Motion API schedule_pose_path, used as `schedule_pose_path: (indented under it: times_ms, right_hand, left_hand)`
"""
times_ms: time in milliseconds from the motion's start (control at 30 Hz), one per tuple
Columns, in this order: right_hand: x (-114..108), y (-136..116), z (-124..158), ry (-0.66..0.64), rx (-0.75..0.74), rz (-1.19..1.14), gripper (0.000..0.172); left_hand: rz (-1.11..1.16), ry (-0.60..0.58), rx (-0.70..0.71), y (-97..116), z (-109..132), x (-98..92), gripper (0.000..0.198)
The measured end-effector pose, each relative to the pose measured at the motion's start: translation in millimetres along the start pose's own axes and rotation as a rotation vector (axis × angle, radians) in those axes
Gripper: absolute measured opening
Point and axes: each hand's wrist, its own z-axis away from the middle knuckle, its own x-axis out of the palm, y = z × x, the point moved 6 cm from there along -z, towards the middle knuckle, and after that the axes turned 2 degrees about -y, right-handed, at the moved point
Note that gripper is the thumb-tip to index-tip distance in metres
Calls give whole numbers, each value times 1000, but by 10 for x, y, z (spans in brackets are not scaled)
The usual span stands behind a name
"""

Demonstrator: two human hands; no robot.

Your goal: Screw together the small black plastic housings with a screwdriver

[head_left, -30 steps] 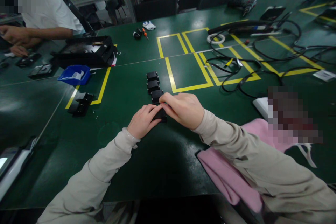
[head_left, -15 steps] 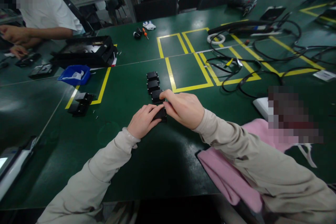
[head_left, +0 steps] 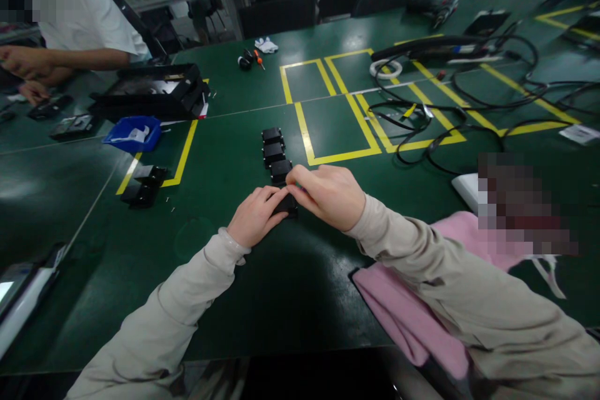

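A short row of small black box-shaped parts (head_left: 272,152) runs away from me on the green table (head_left: 262,300). My left hand (head_left: 253,215) grips the nearest black box-shaped part (head_left: 289,206), with fingers and thumb along its sides. My right hand (head_left: 330,197) is closed in a pinch over the far edge of that same part, its fingertips meeting the left fingertips. Whatever sits in the pinch is hidden or too small to make out. Another black part (head_left: 281,170) lies just beyond the fingers, with small shiny bits at its side.
More black parts (head_left: 143,190) stand left, near tiny loose pieces (head_left: 171,205). Beyond are a blue bin (head_left: 134,133), a black tray (head_left: 154,90) and an orange screwdriver (head_left: 259,59). Cables (head_left: 422,109) cover the right; pink cloth (head_left: 412,312) lies under my right forearm. A co-worker (head_left: 89,19) sits far left.
My right fingertips have shifted slightly left and closer to the left fingertips. My left hand stays in place on the nearest black part.
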Motion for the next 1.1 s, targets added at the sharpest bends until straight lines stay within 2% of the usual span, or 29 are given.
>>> schedule_pose_path:
  times_ms: [200,333,500,667,867,1100]
  right_hand:
    - [-15,17,5,27,18,-41,27]
    - [-1,8,5,27,-11,-21,32]
    - [-11,7,6,49,-14,-57,28]
    - [-5,15,8,17,-13,-34,33]
    - [-9,3,9,42,-14,-60,28]
    - [1,8,10,24,-7,-39,30]
  left_hand:
    - [10,6,6,3,0,-1,44]
    - [-2,1,5,3,-1,0,39]
    - [11,-5,2,10,-2,-14,45]
    - [4,-4,-1,8,0,-8,39]
    - [8,-5,4,1,-2,3,45]
    - [-1,0,8,4,0,-1,41]
